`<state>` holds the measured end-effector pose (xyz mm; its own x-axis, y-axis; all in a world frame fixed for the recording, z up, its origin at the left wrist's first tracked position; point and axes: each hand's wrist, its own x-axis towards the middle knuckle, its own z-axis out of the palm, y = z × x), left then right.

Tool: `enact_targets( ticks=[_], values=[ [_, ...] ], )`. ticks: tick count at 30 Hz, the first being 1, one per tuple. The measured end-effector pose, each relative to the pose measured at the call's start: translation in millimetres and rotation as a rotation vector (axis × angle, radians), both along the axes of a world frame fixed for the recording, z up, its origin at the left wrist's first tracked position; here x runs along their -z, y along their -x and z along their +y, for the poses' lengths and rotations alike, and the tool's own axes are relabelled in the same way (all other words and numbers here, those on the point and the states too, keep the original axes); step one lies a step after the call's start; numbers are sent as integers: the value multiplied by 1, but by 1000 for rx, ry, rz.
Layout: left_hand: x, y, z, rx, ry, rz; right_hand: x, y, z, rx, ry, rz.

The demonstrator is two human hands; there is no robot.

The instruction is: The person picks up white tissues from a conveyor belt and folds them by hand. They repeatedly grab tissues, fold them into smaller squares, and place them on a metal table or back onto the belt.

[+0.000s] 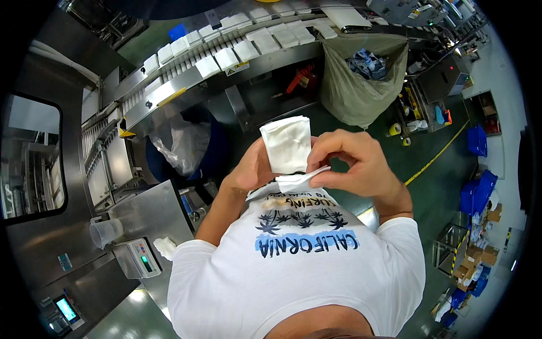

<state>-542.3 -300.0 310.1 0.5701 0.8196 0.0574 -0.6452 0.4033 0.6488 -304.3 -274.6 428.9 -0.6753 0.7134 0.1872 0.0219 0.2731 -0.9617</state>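
Observation:
In front of my chest I hold a folded white cloth [287, 146], a flat rectangular pad that looks several layers thick. My left hand [252, 168] is closed around its left side, with the fingers mostly hidden behind it. At the lower right edge, my right hand [357, 161] pinches a loose white layer [300, 179] between thumb and fingers. This layer sticks out toward me below the main pad. Whether it is joined to the pad, I cannot tell.
A curved conveyor [265, 59] ahead carries several similar white pads. Under it stand a blue bin [217, 147] with clear plastic and a large olive sack [361, 90]. At left are a digital scale [136, 258], a plastic jug [106, 232] and a crumpled white cloth [165, 247].

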Motion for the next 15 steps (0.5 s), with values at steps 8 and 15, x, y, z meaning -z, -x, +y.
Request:
enact_targets(
  ticks=[8,15],
  values=[
    [17,-22,0,-274,110,153,24,21,16,312,-179,-186],
    [19,-30,0,-340,39,159,31,25,9,431,-218,-126]
  ],
)
